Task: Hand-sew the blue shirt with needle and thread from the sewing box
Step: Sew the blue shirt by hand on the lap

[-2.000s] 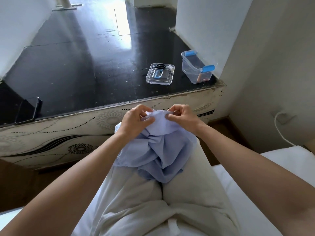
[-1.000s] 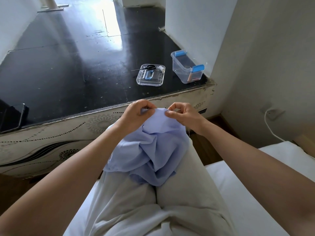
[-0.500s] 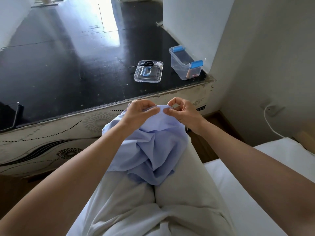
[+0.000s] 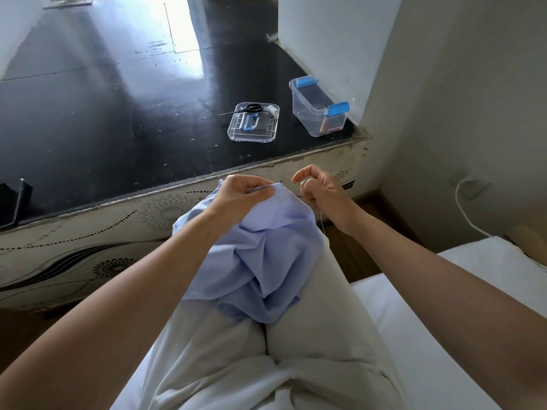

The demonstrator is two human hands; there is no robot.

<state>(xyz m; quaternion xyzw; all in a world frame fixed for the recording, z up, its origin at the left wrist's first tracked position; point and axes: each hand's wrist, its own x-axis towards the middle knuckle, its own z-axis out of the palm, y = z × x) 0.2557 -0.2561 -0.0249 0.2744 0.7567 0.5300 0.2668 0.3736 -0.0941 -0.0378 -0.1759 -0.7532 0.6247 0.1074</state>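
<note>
The blue shirt [image 4: 266,255] lies bunched on my lap over pale trousers. My left hand [image 4: 239,196] pinches its top edge between thumb and fingers. My right hand [image 4: 316,187] is just right of that edge, thumb and forefinger pinching the needle [image 4: 288,178], whose thin tip points up and left. A pale thread [image 4: 322,223] hangs down below the right hand. On the black tabletop beyond stands the clear sewing box [image 4: 319,108] with blue clips, open. Its lid [image 4: 254,123] lies to the left.
Small black scissors [image 4: 248,109] and a white spool [image 4: 273,109] rest on the lid. A dark phone [image 4: 11,202] lies at the table's left edge. A white cable [image 4: 467,211] runs down the wall on the right. I sit on a white bed [image 4: 461,291].
My right hand has drawn away from the shirt edge, up and to the right, with the needle. The left hand keeps its hold. The view has tilted slightly.
</note>
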